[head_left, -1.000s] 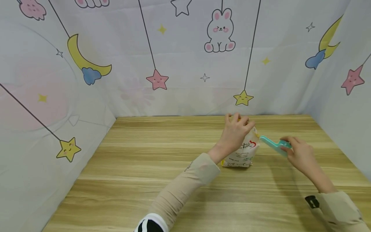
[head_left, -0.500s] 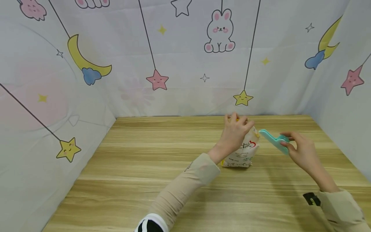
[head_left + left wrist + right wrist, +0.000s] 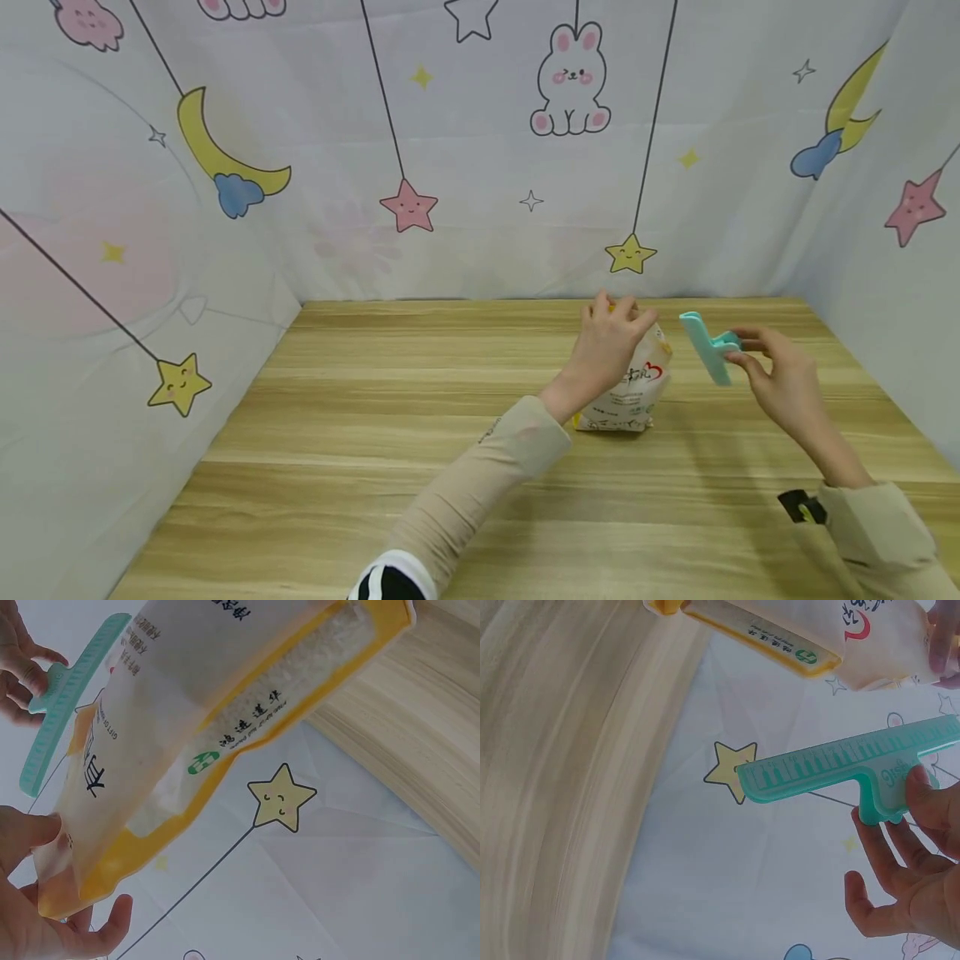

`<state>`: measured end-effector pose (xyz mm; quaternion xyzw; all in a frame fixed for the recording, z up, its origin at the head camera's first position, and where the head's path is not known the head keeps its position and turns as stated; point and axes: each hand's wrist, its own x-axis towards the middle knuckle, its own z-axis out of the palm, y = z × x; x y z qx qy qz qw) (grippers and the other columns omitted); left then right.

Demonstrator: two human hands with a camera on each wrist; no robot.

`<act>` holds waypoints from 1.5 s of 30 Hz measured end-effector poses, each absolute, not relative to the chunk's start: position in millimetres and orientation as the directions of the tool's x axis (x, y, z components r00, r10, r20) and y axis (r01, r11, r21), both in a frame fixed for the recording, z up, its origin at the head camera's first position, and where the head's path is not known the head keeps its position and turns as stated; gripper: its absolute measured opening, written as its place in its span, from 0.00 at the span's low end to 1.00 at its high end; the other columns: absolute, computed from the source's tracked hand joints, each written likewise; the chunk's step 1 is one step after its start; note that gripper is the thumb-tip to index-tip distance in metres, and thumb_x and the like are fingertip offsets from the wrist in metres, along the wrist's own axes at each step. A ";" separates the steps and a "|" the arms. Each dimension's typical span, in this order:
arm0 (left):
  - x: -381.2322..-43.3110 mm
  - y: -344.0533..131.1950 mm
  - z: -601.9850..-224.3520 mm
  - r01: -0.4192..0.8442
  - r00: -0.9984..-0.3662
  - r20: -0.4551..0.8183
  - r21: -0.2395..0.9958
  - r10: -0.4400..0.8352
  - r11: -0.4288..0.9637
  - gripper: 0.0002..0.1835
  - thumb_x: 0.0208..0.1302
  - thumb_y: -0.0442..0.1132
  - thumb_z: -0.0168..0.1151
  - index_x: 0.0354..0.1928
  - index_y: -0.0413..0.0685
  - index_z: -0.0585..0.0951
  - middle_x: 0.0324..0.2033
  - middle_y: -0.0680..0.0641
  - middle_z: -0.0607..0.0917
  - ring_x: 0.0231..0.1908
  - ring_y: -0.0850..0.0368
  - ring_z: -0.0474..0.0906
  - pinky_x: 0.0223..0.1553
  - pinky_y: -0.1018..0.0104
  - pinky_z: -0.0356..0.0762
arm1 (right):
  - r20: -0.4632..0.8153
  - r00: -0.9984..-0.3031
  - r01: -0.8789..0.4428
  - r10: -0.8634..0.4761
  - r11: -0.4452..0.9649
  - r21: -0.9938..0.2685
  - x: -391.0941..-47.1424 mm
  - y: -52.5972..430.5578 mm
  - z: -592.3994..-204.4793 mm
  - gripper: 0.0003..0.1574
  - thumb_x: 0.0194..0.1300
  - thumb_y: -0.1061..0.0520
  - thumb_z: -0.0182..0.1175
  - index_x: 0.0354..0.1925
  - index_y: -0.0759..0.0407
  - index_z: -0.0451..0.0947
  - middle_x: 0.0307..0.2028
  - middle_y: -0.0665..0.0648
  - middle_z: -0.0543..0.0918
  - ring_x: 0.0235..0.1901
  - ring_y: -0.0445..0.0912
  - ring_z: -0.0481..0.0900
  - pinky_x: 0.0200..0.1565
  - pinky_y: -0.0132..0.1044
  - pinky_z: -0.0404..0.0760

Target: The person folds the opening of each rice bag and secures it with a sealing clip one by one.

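Observation:
A white and yellow printed bag stands upright on the table; through a clear side strip in the left wrist view, pale grains show. My left hand pinches the bag's top edge between thumb and fingers. To the right of the bag, my right hand holds a turquoise bag clip by its short handles, in the air and apart from the bag. In the right wrist view the clip's long ridged bar lies below the bag. Whether its jaws are parted cannot be made out.
The wood-grain table spreads out around the bag. White cloth printed with stars, moons and a rabbit hangs behind it and at both sides.
The clip in my right hand has risen and turned from a slanted lie to a steeper one. My left hand stays at the bag's top, its fingers shifting slightly.

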<state>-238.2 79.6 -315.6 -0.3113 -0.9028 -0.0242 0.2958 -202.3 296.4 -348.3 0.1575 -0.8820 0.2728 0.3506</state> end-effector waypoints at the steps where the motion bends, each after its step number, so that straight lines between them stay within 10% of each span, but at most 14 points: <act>1: -238.5 79.7 -315.5 0.578 -0.633 0.548 -0.136 0.546 0.805 0.19 0.59 0.32 0.52 0.49 0.63 0.74 0.40 0.55 0.78 0.37 0.56 0.67 0.33 0.69 0.64 | 0.702 -0.707 -0.470 -0.084 0.797 -0.378 -202.8 296.1 -347.7 0.19 0.48 0.70 0.62 0.42 0.71 0.73 0.37 0.67 0.80 0.39 0.10 0.57 0.41 0.16 0.66; 9: -239.8 80.4 -316.9 0.562 -0.636 0.552 -0.149 0.540 0.814 0.18 0.60 0.33 0.52 0.48 0.64 0.74 0.40 0.55 0.78 0.34 0.57 0.67 0.34 0.70 0.64 | 0.703 -0.708 -0.477 -0.069 0.781 -0.403 -208.0 290.2 -344.1 0.19 0.50 0.70 0.61 0.44 0.70 0.73 0.37 0.67 0.80 0.39 0.10 0.56 0.39 0.54 0.71; 17: -241.2 79.4 -321.0 0.571 -0.613 0.598 -0.116 0.516 0.813 0.10 0.65 0.42 0.47 0.45 0.61 0.75 0.38 0.55 0.77 0.35 0.58 0.68 0.34 0.70 0.63 | 0.745 -0.663 -0.519 -0.080 0.766 -0.379 -213.4 286.1 -342.9 0.20 0.46 0.72 0.63 0.41 0.70 0.75 0.36 0.66 0.80 0.38 0.11 0.60 0.44 0.11 0.58; 45: -243.2 77.2 -324.9 0.541 -0.581 0.666 -0.114 0.468 0.833 0.13 0.63 0.51 0.48 0.45 0.58 0.75 0.35 0.55 0.77 0.32 0.60 0.71 0.32 0.69 0.64 | 0.754 -0.653 -0.537 -0.067 0.743 -0.399 -224.8 273.4 -338.7 0.15 0.41 0.73 0.65 0.33 0.69 0.76 0.28 0.63 0.80 0.32 0.15 0.64 0.38 0.14 0.62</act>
